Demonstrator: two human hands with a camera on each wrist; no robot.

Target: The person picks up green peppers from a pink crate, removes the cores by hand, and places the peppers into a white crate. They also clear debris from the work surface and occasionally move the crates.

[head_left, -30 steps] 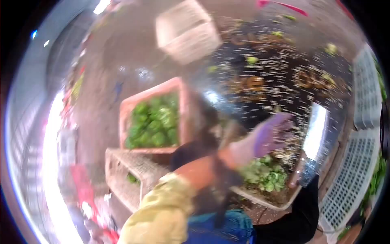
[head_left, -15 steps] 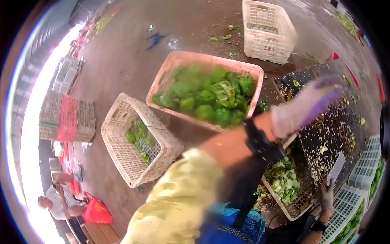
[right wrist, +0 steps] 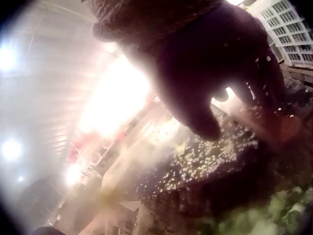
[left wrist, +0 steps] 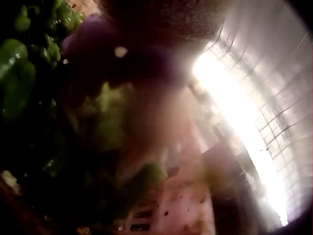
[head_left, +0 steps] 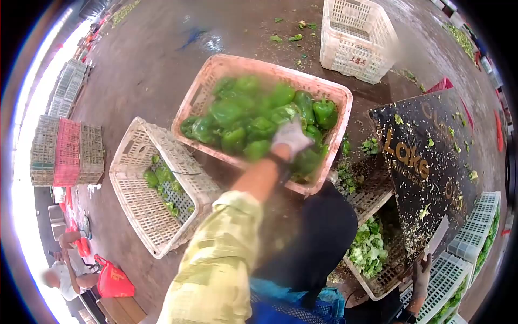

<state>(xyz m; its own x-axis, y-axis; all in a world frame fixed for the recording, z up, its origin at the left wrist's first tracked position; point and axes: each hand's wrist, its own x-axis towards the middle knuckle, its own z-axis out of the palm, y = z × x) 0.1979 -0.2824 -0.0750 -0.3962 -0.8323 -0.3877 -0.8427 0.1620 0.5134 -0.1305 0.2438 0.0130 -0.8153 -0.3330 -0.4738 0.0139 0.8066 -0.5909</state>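
My gloved left hand [head_left: 294,139] reaches down among the green bell peppers [head_left: 232,110] heaped in a pink plastic crate [head_left: 345,102]. In the left wrist view the purple fingers [left wrist: 93,39] are dark and blurred, with something pale green [left wrist: 110,115] just below them; I cannot tell if they grip it. At the lower right my gloved right hand [head_left: 422,276] holds a knife, its broad blade [head_left: 436,236] lying over the edge of a black board [head_left: 431,146]. That board is strewn with pale seeds and green scraps. In the right wrist view the fingers wrap the brown knife handle [right wrist: 281,127].
Left of my sleeve a white crate [head_left: 127,183] holds a few peppers. Another white crate [head_left: 356,59] stands at the back. Below the board a crate [head_left: 375,294] contains leafy green trimmings [head_left: 369,248]. Grey crates [head_left: 440,291] line the right side. A person [head_left: 70,272] sits at far left.
My left hand has swept left from over the black board into the pepper crate. The right hand stays at the board's near edge with the knife. The head view has shifted too.
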